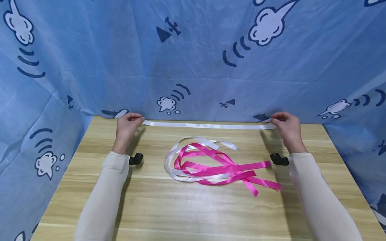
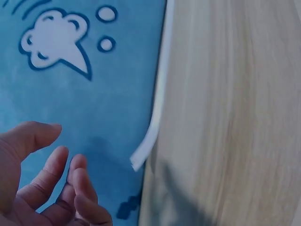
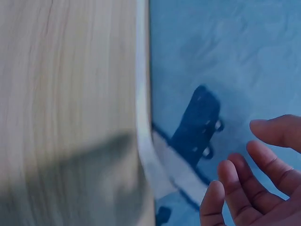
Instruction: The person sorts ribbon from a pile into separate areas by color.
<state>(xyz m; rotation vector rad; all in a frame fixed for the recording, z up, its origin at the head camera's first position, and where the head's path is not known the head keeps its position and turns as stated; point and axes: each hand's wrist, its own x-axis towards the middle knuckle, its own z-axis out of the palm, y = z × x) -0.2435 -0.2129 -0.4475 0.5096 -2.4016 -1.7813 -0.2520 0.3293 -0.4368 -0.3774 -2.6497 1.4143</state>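
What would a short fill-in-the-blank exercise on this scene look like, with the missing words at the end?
1. The straight ribbon at the far edge of the table is ____.
2. The loose ribbon pile adds a second colour, ____.
3. In the wrist views, the left hand and right hand have thumbs and fingertips ____, so neither pinches the straight ribbon.
4. The patterned cloth behind is mainly ____.

Missing words: white; pink; apart; blue.

We see a narrow, flat, glossy white satin ribbon running nearly straight and untwisted along the far edge of the pale wood-grain tabletop, with both its ends bending outward past that edge.
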